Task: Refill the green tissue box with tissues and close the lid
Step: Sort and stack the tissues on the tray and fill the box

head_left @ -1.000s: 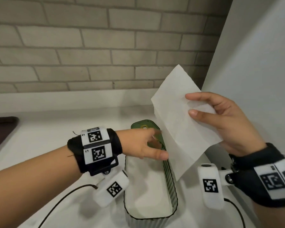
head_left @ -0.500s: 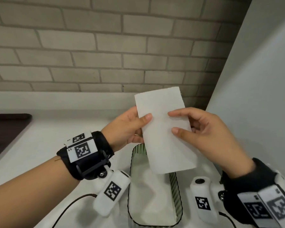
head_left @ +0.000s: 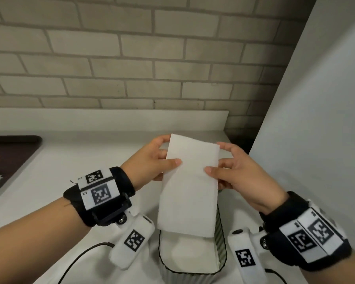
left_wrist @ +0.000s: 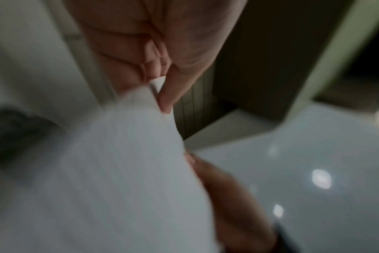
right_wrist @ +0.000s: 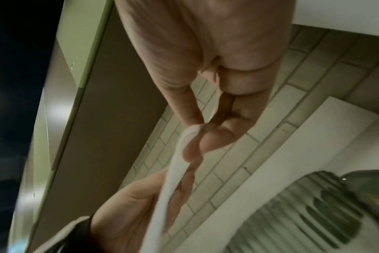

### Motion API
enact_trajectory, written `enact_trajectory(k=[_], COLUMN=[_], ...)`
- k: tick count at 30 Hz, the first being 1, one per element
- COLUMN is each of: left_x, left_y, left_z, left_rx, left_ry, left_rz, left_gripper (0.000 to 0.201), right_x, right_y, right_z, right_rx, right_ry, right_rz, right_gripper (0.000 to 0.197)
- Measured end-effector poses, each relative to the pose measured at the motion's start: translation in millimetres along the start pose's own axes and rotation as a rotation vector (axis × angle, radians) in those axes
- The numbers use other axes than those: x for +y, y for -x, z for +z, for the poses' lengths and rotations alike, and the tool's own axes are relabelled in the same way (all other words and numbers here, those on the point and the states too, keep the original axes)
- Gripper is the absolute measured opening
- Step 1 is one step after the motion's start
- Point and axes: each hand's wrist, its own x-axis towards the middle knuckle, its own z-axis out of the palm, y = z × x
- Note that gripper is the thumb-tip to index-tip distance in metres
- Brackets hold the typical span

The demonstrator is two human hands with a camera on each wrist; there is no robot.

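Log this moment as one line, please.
step: tissue folding | left hand: pinches tissue | right hand: pinches tissue | green tissue box: open, below tissue | lid: not closed

white counter (head_left: 74, 160) with green tissue box (head_left: 219, 240)

No words, brands or numbers are showing clearly enough to be read anywhere in these views. The only signs are the black-and-white square code markers: two are sitting on the left wristband (head_left: 99, 188) behind the left hand's fingers (head_left: 172, 161), one on the white pod (head_left: 132, 240) hanging under that wrist, two on the right wristband (head_left: 309, 237), and one on the white pod (head_left: 245, 258) below it. A tiny mark beside the left band's larger marker is staying too small to make out.
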Motion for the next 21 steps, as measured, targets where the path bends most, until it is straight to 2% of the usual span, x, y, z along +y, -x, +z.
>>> enact_trajectory(k=[3, 5, 8, 13, 17, 21], left_x=[-10.6, -15.7, -21.0, -25.7, -20.5, -16.6], left_y=[6.0, 8.7, 9.4, 7.3, 3.1, 3.9], left_z=[1.5, 2.1, 3.1, 5.7, 4.4, 7.7], left_rx=[0.034, 0.022, -0.008, -0.039, -0.053, -0.076], left_ry=[-0.275, -0.361, -0.387, -0.483, -0.445, -0.532], left_rz=[0.015, -0.019, -0.104, -0.170, -0.243, -0.245], left_gripper=[0.048, 0.049, 0.050, 0.050, 0.042, 0.037], right_x=[9.7, 13.8, 16.3, 21.5, 21.2, 21.7], right_y=[1.3, 3.2, 6.6, 7.6, 6.8, 5.5], right_z=[-2.6, -3.1, -2.6, 3.5, 4.7, 6.7], right_rx=[-0.038, -0.080, -0.128, -0.156, -0.180, -0.172], right_ry=[0.115, 0.193, 0.264, 0.339, 0.326, 0.538], right_rz=[0.072, 0.128, 0.177, 0.199, 0.239, 0.152], right_gripper=[0.063, 0.066, 0.069, 0.075, 0.079, 0.082])
